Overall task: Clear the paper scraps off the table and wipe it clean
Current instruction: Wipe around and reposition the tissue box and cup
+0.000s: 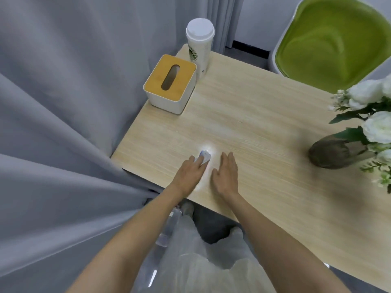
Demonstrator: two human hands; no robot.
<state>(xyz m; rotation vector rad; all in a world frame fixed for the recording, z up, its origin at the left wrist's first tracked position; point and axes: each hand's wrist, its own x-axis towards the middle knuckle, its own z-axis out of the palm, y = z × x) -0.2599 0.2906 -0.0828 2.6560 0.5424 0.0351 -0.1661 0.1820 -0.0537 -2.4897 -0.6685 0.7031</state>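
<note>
I am pressing the paper wad point(204, 157) under my flat left hand point(189, 174), right hand point(226, 171) open; light pressure risking slippage

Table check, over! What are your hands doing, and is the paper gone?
Left hand presses white wad on table. Right hand flat beside it, holding nothing. No loose scraps seen. Tissue box, cup, vase stand clear.

Small white wad point(205, 155) under left hand point(188, 175): near part hidden beneath hand, rest washed out by glare; paper or cloth, gripped or merely pressed, cannot tell. Flowers point(374, 127), green chair point(330, 45) and tabletop point(264, 115) cut off by right edge. Cup point(200, 45) logo blurred.
</note>
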